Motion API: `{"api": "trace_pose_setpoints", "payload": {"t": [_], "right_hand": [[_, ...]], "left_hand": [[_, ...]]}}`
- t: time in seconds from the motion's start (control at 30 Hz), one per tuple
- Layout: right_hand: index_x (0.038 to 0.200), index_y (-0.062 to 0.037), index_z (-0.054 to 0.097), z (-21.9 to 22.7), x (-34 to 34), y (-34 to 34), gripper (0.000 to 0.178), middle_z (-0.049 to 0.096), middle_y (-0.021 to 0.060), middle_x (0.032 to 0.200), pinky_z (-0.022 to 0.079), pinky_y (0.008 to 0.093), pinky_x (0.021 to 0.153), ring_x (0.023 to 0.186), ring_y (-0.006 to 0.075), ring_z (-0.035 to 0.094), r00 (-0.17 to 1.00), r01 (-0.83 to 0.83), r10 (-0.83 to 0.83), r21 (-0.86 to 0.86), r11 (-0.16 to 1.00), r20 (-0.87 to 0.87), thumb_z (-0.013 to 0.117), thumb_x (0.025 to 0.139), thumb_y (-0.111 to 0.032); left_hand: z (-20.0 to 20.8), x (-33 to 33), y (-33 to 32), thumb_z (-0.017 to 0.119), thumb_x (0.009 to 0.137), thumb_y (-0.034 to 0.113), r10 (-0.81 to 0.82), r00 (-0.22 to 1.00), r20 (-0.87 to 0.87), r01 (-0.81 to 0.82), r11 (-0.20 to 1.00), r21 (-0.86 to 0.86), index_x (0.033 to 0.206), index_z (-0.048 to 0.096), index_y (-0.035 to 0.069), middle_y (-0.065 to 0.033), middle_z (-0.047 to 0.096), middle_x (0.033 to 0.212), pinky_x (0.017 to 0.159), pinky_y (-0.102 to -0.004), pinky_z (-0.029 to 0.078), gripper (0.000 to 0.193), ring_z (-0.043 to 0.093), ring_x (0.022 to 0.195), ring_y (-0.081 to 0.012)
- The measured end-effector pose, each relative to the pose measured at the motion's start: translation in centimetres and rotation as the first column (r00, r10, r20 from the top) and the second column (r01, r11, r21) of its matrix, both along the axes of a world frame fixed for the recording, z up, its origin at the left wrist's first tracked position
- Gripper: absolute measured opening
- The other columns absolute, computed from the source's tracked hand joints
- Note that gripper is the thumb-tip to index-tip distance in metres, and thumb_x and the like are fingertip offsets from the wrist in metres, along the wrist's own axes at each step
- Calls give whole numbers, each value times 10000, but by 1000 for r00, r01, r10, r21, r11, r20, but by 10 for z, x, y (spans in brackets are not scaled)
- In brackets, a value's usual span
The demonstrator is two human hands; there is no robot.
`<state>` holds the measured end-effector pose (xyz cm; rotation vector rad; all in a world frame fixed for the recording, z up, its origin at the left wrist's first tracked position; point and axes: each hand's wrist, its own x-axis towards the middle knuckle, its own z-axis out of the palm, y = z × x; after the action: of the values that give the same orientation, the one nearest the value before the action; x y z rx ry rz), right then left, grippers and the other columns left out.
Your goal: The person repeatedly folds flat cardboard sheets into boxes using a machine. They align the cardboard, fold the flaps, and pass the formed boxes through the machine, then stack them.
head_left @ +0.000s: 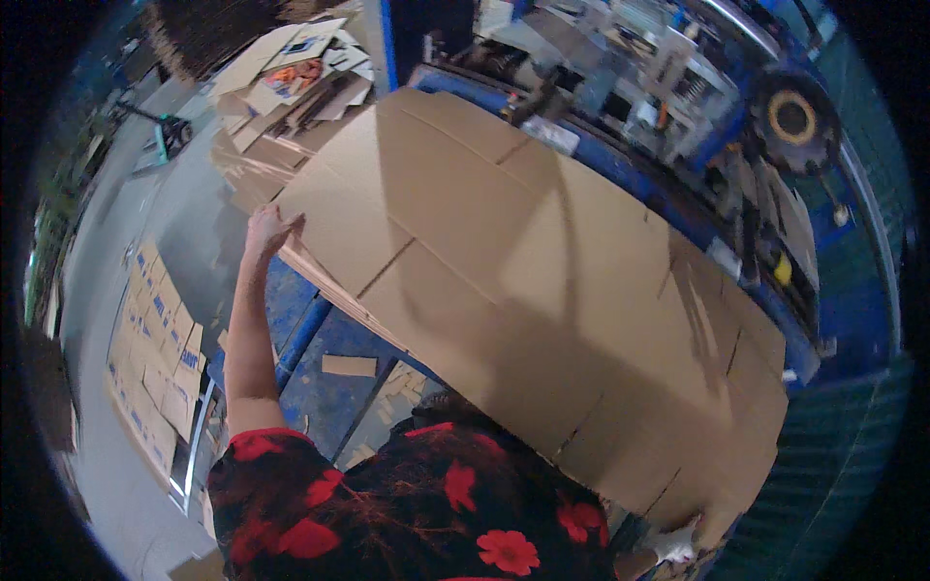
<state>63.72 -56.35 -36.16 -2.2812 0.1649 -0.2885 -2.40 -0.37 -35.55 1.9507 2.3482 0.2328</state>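
Observation:
A large stack of flat brown cardboard sheets [465, 242], with slots and crease lines, stretches from upper left to lower right in front of me. At the stack's left end, my left hand [271, 230] is closed on the edge of the cardboard, its fingers curled over near the corner. Down at the near right end, my right hand [676, 542], in what looks like a white glove, is closed at the edge of the cardboard, its fingers partly hidden. The layered edges of several sheets show along the near left side.
Beyond the sheets runs a blue machine [620, 126] with a round dark wheel [792, 118]. Cardboard scraps [291, 87] are piled at the back left. A printed cardboard stack [155, 349] stands at left, and a pallet jack [165, 136] is on the grey floor [116, 252].

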Motion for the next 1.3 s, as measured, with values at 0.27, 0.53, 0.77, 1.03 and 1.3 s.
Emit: {"api": "trace_pose_setpoints", "payload": {"t": [0.27,0.53,0.77,1.03,1.3], "right_hand": [[1268,-2,517,16,-26,-6,377,558,142,1262,432,424,971,1140,239,539,925,-240,364,909,341,107,520,909,-116],[1160,-30,586,66,-99,53,402,625,156,1089,496,376,887,989,238,625,790,-560,525,22,828,317,565,775,88],[1078,2,566,78,-126,102,497,572,196,1055,382,616,975,1097,432,536,85,-595,994,-804,0,-63,632,585,3],[1172,-33,553,129,-94,88,514,556,206,1208,379,510,1010,1140,446,486,165,-675,947,-732,-96,-276,525,670,72],[999,-10,581,64,-69,101,437,593,183,1016,453,560,900,1033,414,562,-33,-582,998,-811,-62,-53,641,568,38]], "left_hand": [[-25,-35,28,761,728,363,-76,854,515,15,992,123,1091,553,33,-81,558,943,830,-363,423,533,529,932,-216],[-56,-27,36,753,792,258,-219,684,696,-49,938,343,1240,461,-11,-125,583,1045,884,-340,435,598,546,990,-218],[-88,17,-46,779,770,257,80,574,815,-533,792,297,1074,577,51,-51,570,883,658,-329,482,419,531,775,-211],[-14,56,-101,690,859,240,110,-643,758,-64,978,-197,1014,596,36,-38,629,936,593,-260,476,273,566,788,-114],[39,150,-150,622,823,60,-385,145,912,125,921,369,1067,648,1,-136,601,1198,980,-373,428,252,559,1138,-264]]}}
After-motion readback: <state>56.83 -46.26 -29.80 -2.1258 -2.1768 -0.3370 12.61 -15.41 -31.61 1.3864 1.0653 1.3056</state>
